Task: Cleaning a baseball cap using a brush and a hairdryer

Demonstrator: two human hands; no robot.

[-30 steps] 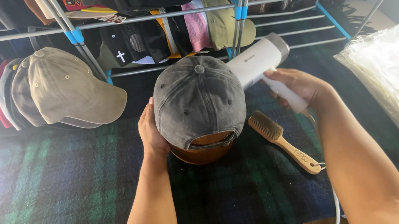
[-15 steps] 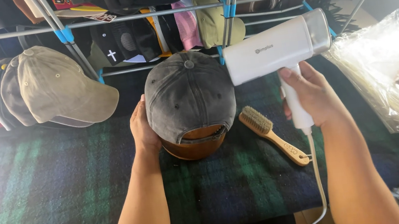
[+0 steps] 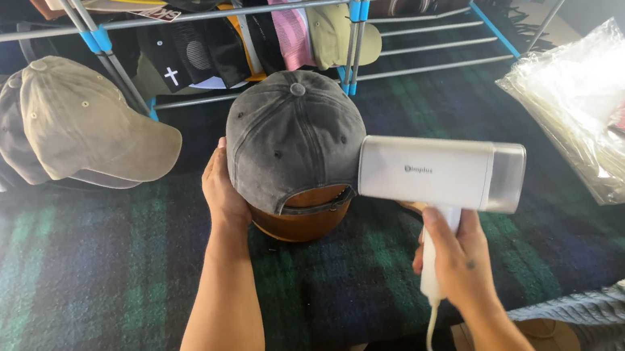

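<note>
plaid cloth (image 3: 63,316); steamer (image 3: 443,173) crosswise, nozzle toward cap (image 3: 292,137)

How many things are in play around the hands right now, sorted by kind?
Caps: 1, the washed grey baseball cap, steadied by the left hand.
Forms: 1, the round brown wooden cap form under that cap.
Handheld appliances: 1, the white corded steamer-like tool, gripped by the right hand.
Total: 3. The caps stacked beside and on the rack overlap too much to count.

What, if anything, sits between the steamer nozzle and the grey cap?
Nothing visible. The white steamer in the right hand points straight at the grey cap, its nozzle at the cap's back edge. The left hand steadies the cap's far side.
</note>
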